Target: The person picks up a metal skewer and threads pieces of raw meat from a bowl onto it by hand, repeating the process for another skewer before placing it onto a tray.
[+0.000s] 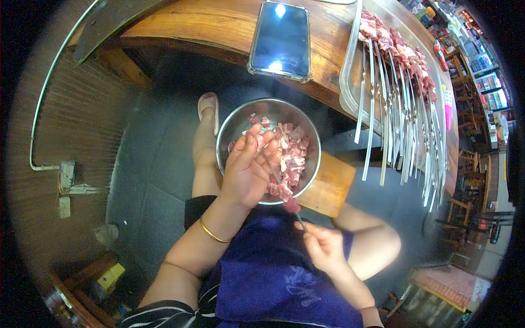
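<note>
Steel-looking skewer crosses bowl's near rim, bare end pinched in right hand; likely stiff, best held there. Meat probably soft, slippery. Left hand loosely curled over bowl; can't tell if holding.

A white cable runs down the brown wall. The floor is dark grey. Wooden chairs stand beyond the table.
</note>
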`<state>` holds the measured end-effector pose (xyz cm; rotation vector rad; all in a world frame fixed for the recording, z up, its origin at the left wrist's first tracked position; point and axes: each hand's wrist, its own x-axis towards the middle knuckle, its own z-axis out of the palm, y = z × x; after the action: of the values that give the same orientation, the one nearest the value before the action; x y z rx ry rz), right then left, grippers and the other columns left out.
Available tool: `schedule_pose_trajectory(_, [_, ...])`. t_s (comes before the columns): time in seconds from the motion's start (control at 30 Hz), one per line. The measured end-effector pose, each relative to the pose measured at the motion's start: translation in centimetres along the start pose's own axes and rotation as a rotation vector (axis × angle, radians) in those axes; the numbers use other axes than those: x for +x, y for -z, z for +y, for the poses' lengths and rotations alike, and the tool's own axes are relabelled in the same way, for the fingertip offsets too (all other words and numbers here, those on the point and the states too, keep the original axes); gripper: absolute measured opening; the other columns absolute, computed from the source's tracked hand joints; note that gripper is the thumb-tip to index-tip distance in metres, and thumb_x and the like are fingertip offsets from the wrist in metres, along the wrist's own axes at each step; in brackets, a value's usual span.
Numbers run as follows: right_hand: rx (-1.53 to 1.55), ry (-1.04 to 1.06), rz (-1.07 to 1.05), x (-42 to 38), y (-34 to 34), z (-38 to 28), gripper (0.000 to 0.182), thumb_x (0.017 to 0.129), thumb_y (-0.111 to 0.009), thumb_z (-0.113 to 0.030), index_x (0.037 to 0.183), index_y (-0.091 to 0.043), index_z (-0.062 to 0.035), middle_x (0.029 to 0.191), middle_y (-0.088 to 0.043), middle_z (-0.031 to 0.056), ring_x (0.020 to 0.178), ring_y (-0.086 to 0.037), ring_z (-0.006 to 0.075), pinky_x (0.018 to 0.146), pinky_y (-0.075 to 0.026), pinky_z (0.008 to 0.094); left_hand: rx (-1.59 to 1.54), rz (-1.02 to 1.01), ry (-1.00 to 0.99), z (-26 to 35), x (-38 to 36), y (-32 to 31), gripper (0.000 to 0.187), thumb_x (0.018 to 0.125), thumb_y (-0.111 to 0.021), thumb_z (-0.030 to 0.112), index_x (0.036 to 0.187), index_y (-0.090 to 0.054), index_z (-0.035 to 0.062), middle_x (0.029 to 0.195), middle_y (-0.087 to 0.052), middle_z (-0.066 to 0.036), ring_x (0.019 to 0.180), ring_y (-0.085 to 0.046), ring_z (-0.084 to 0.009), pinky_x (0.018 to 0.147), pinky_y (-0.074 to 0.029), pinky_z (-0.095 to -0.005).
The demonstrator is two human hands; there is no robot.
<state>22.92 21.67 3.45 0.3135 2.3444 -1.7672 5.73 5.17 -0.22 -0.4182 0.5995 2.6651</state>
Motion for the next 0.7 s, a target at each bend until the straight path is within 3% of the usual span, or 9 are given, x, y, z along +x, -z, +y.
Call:
schedule_pose_trajectory(0.17, [-0.028,-0.009,-0.017,-0.2,0.1,-0.3,0.026,0.085,-0.054,0.0,0.109,-0.065,-0.0007,0.072,-0.065,0.0083,0.061,-0.057,0.0071,0.059,-0.048,0.0226,-0.115,-0.034,0.07,0.0,0.3,0.8,0.018,0.096,-0.053,0.025,0.105,-0.058,0.0099,0.107,-0.064,-0.008,0.098,-0.062,-0.0181,0.088,-0.052,-0.0362])
schedule_pose_trajectory(0.27, [-0.058,0.158,0.068,-0.1,-0.2,0.4,0.027,0.085,-0.054,0.0,0.11,-0.065,-0.001,0.073,-0.066,0.0092,0.062,-0.059,0.0082,0.06,-0.049,0.0235,-0.115,0.087,0.082,0.5,0.1,-0.9,0.018,0.095,-0.054,0.026,0.103,-0.059,0.0098,0.103,-0.065,-0.006,0.095,-0.063,-0.0178,0.087,-0.052,-0.0347])
schedule_pose_trajectory(0.47, [-0.166,0.089,-0.006,0.1,0.5,-0.1,0.026,0.084,-0.055,0.0,0.108,-0.065,-0.0008,0.077,-0.068,0.0114,0.061,-0.063,0.0137,0.06,-0.051,0.0257,-0.155,-0.009,0.086,0.5,0.3,0.8,0.019,0.093,-0.057,0.027,0.101,-0.06,0.0097,0.1,-0.066,-0.007,0.09,-0.064,-0.0173,0.083,-0.054,-0.0334])
schedule_pose_trajectory(0.7, [-0.189,0.15,0.026,0.4,0.0,-0.3,0.025,0.084,-0.055,0.0,0.108,-0.065,-0.0003,0.077,-0.067,0.0139,0.062,-0.066,0.0162,0.06,-0.052,0.0277,-0.073,0.024,0.059,0.5,0.1,0.6,0.02,0.093,-0.057,0.027,0.101,-0.061,0.0088,0.096,-0.066,-0.007,0.086,-0.065,-0.016,0.079,-0.055,-0.0322])
